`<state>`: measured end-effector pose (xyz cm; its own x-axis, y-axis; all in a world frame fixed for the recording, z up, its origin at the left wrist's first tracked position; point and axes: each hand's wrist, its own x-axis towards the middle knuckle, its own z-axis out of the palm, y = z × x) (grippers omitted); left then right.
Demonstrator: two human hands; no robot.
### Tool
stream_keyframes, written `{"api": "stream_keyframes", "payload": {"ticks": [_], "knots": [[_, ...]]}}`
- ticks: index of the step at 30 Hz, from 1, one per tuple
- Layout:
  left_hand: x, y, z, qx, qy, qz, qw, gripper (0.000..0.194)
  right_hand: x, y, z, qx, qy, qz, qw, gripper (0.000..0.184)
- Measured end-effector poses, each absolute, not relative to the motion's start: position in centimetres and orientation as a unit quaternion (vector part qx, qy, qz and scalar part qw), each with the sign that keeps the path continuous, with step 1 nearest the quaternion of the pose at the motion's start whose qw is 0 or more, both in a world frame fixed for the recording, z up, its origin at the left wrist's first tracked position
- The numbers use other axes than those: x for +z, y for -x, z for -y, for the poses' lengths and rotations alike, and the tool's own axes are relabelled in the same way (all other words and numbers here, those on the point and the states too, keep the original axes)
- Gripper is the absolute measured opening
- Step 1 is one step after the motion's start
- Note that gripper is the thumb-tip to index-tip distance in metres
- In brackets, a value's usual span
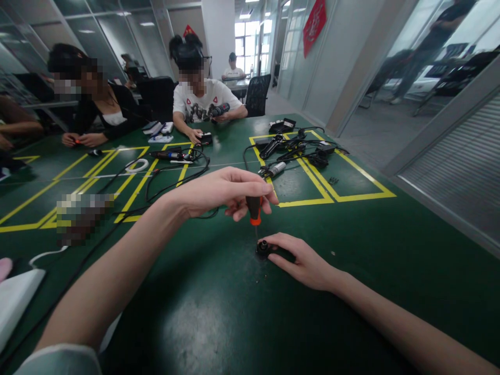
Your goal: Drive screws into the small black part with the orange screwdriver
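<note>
My left hand (238, 192) grips a screwdriver (255, 211) with a black and orange handle from above. Its shaft points straight down and its tip meets a small round black part (262, 250) on the green table; whether it sits in a screw is too small to tell. With thumb and fingers, my right hand (295, 258) pinches that black part from the right and steadies it against the tabletop. A short dark post stands up from the part's top. A few tiny specks lie on the table just below it.
Black cables and tools (281, 148) lie inside yellow tape outlines ahead. A pen-shaped power tool (170, 155), a white ring (136, 165) and a long cable are to the left. Two people sit across the table (219, 302); one holds a drill (220, 109). A white object (17, 307) lies at the left edge.
</note>
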<state>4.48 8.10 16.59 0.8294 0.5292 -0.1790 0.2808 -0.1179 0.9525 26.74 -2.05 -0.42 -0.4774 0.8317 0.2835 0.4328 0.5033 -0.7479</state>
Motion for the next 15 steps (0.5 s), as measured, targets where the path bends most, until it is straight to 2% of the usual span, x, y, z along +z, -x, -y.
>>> {"api": "stream_keyframes", "payload": {"ticks": [15], "knots": [[16.26,-4.27,-8.43,0.098,-0.74,-0.27,0.608,0.035,-0.57,-26.77,2.09,0.301,0.397,0.806,0.32,0.025]]}}
